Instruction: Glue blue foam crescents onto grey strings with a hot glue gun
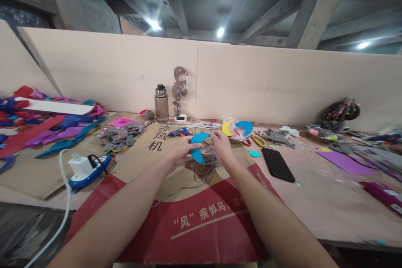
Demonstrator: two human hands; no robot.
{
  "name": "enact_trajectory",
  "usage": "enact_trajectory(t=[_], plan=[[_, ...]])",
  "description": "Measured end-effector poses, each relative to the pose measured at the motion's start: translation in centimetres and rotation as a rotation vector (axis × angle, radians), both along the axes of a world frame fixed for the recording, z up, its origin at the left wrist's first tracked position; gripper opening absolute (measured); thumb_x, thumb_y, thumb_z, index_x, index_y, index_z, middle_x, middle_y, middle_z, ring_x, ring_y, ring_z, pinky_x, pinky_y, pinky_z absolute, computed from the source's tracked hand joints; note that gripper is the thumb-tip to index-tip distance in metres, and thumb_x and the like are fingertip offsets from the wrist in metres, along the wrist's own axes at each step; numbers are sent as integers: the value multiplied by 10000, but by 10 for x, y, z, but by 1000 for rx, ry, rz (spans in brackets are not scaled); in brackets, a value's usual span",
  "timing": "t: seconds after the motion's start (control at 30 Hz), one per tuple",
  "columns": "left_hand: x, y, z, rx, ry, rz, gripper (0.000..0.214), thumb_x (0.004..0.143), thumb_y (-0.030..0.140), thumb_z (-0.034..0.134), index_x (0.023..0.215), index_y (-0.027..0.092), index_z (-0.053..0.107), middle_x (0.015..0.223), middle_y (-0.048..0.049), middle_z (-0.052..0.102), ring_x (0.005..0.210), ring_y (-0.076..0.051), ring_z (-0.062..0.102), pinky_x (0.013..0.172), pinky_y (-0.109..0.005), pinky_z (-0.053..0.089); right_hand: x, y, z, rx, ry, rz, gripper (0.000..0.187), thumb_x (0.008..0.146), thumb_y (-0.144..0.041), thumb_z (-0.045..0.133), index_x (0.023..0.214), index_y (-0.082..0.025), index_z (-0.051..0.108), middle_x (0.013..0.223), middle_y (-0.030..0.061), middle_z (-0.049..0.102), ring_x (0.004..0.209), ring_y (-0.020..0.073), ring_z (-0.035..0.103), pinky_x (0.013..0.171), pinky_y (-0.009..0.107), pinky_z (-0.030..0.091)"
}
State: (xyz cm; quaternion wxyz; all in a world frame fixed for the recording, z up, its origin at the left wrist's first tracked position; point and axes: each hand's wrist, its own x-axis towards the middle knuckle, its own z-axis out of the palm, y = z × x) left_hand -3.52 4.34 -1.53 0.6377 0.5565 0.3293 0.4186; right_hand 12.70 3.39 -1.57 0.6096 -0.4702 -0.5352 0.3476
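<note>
Fingers (187,144) of the left hand (180,150) are closed on a blue moon shape (197,155), and its flat side is pressed by the thumb. It is held up over the middle of a big cardboard sheet (216,247), nearer to the sheet's far edge than to its near edge. By the right hand (221,142), the top tip of the moon is nearly reached. Its fingertips are bent in and set close together, but whether anything thin is pinched there cannot be told.

Both bare arms are stretched forward over the near edge of the sheet. They are set wide apart at the bottom and slanted inward, so that the hands are brought close together. The right hand is turned with its back up.

Under the hands, a messy bunch of grey string (204,171) is spread on the cardboard. A blue glue gun (180,133) is laid near the sheet's far edge. Past its right edge, a black phone (278,164) is placed on the table (326,217). A bottle (161,106) is stood at the table's far edge.
</note>
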Motion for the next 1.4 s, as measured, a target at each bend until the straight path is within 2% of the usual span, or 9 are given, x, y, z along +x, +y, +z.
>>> enact_trajectory(t=[0.17,0.27,0.4,0.53,0.7,0.83,1.03,1.23,1.4], plan=[[-3,-1,1,-77,-28,-72,273,677,310,794,812,125,645,783,-76,696,643,-153,647,619,-286,528,-1,-1,-3,-2,-239,-93,180,740,-384,534,701,-210,511,649,-24,509,599,129,446,573,256,384],[-4,0,1,-137,-53,-13,172,722,215,736,804,124,616,721,-63,681,592,-146,635,588,-279,523,4,-2,-1,22,-292,-156,176,733,-367,543,708,-194,563,685,-3,574,659,150,492,659,278,398],[-3,5,1,-156,-126,93,93,753,137,674,780,125,586,640,-32,639,525,-109,589,559,-241,497,10,-2,1,-9,-326,-198,197,742,-370,557,712,-181,601,690,9,612,665,164,516,675,290,394],[-1,7,-1,-155,-112,187,110,737,117,675,758,131,569,622,-18,619,527,-103,580,556,-231,485,5,-4,-1,86,-419,-197,164,765,-338,570,754,-190,639,767,33,650,733,180,549,725,302,412],[1,4,-2,-97,-86,115,214,671,178,753,812,135,597,662,-9,623,567,-101,577,559,-226,470,-1,-9,-3,257,-611,-180,138,829,-281,550,791,-200,655,809,55,606,737,182,538,721,314,436],[3,-2,1,-37,-63,56,306,641,262,802,841,140,606,689,-4,614,568,-93,556,533,-221,444,-2,-11,-6,305,-699,-168,140,855,-236,516,833,-204,651,894,71,574,754,181,547,724,320,467],[6,-5,0,1,-58,117,281,677,340,779,779,143,607,658,-7,605,548,-98,537,539,-236,438,-5,-16,-5,309,-867,-215,159,862,-194,501,853,-215,659,916,73,583,788,189,546,730,317,445],[3,2,-6,66,-14,141,216,687,308,731,661,131,611,618,-19,604,532,-100,528,512,-222,421,-7,-17,-4,301,-822,-180,151,864,-224,527,848,-190,674,904,72,596,750,171,548,720,300,435],[-18,18,8,79,-119,237,200,674,260,760,714,107,638,634,-35,640,520,-99,558,530,-221,458,-3,-11,-2,251,-689,-134,226,867,-292,507,787,-174,682,767,44,617,738,175,540,712,290,401]])
